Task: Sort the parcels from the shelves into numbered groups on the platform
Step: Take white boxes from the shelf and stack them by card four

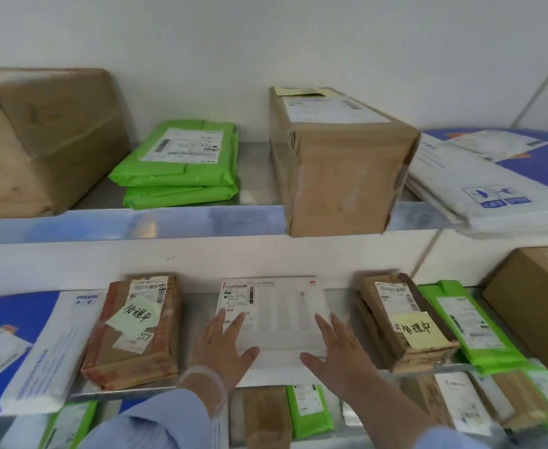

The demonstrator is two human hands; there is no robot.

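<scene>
Both hands are on the white flat parcel (pixel 279 314), which lies on the middle shelf (pixel 199 307) at the six o'clock of the view. The left hand (pixel 224 346) rests on its nine o'clock side and the right hand (pixel 339 348) on its three o'clock side. The fingers of both are straight and spread flat on the top, thumbs turned inward near the front edge, with nothing curled round anything. A taped brown parcel (pixel 136 332) bearing a yellow note sits at the white one's nine o'clock. A second brown parcel (pixel 402 322) sits at its three o'clock. Both are near it but not touching.

I take this to be the pick-up step: a parcel chosen, not yet lifted. The next move calls for sliding it forward off the shelf or getting fingers under its edges, then reading its label for the group number. The platform is out of sight.
</scene>
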